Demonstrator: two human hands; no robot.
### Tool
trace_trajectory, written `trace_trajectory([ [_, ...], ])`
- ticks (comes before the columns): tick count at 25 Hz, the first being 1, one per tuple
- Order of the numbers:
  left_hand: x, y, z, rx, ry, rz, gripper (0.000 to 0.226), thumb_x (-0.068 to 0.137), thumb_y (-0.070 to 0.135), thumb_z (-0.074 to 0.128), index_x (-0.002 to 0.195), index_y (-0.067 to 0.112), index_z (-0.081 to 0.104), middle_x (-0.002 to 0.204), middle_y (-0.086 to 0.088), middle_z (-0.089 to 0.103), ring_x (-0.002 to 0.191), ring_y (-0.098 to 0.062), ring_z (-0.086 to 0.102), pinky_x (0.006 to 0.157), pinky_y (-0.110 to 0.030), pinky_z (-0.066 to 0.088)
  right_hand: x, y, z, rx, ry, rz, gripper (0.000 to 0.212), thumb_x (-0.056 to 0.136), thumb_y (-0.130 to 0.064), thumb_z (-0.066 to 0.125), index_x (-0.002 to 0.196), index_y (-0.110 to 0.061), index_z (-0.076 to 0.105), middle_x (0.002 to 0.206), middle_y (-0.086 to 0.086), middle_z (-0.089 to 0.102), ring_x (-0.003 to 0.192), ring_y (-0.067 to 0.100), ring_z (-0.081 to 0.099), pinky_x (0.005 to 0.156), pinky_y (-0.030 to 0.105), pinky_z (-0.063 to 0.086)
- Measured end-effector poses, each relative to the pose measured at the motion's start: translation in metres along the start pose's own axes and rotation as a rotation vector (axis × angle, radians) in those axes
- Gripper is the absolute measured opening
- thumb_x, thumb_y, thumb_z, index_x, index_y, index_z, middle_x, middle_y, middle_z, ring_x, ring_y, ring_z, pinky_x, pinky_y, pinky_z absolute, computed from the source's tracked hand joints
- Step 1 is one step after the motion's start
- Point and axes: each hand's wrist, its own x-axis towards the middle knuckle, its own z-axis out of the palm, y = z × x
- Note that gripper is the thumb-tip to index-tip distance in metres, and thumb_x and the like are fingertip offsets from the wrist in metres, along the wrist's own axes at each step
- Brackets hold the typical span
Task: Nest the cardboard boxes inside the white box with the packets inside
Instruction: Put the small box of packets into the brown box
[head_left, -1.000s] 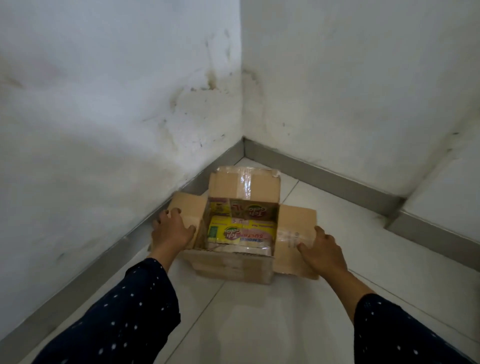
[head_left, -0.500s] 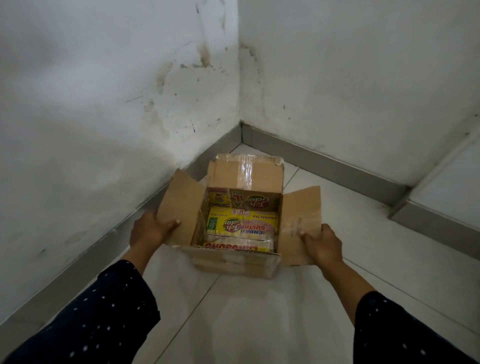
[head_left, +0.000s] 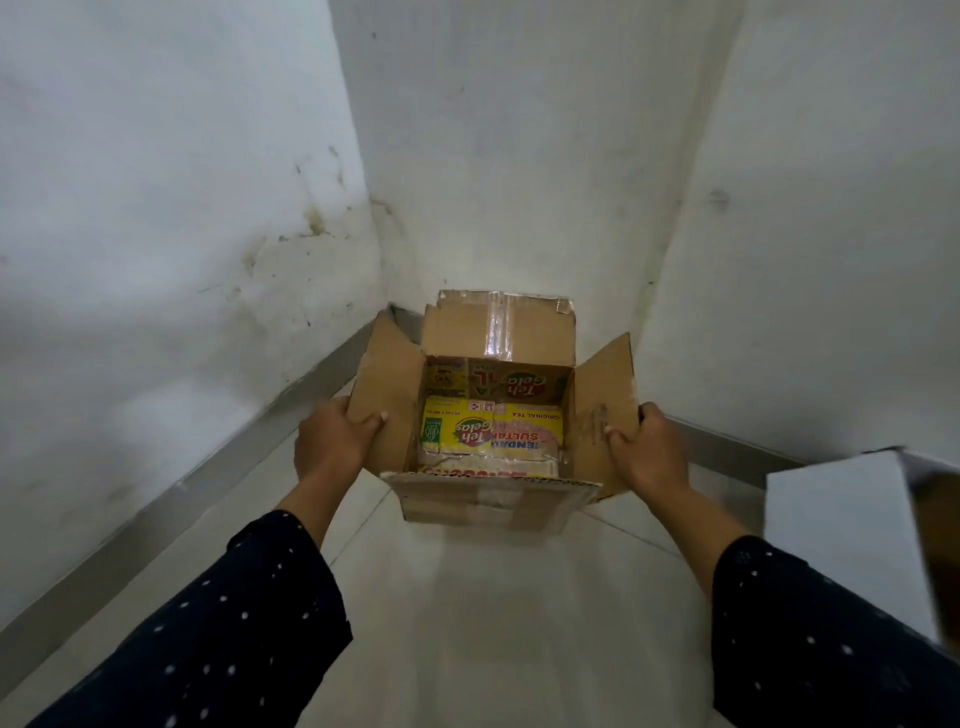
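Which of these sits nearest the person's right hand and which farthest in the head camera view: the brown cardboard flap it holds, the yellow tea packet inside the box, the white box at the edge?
1. Brown cardboard flap: gripped by the right hand, touching it.
2. Yellow tea packet: inside the box, to the hand's left.
3. White box: at the right edge, lower than the hand.

Brown cardboard box (head_left: 498, 512), yellow packets (head_left: 493, 434), white-dotted dark sleeves (head_left: 249, 623).

a bare indoor corner, likely a home: stained white walls (head_left: 171, 218), grey skirting (head_left: 244, 447), pale tiled floor (head_left: 467, 623).
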Motion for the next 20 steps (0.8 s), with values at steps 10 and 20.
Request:
trace_trajectory([
  [10,-0.206,0.213,0.030,-0.296,-0.077,0.192,0.047,0.082,0.041,0.067,0.118,0.011,0.065,0.108,-0.012,0.070,0.089,-0.030,0.065,0.069,-0.035,0.050,-0.040,0.105,-0.314,-0.025,0.299,-0.070,0.026,0.090,-0.029,0.062,0.107,-0.011,0.055,0.109,0.014,0.065,0.079,0.022,0.051,0.067,0.031,0.042],
  [20,-0.389,0.346,0.144,-0.351,-0.363,0.390,0.042,0.082,0.040,0.067,0.116,0.015,0.066,0.108,-0.007,0.072,0.090,-0.028,0.068,0.073,-0.035,0.055,-0.106,0.283,-0.504,-0.144,0.456,0.175,0.028,0.089,-0.026,0.063,0.114,-0.013,0.056,0.111,0.014,0.067,0.093,0.033,0.064,0.071,0.039,0.054],
])
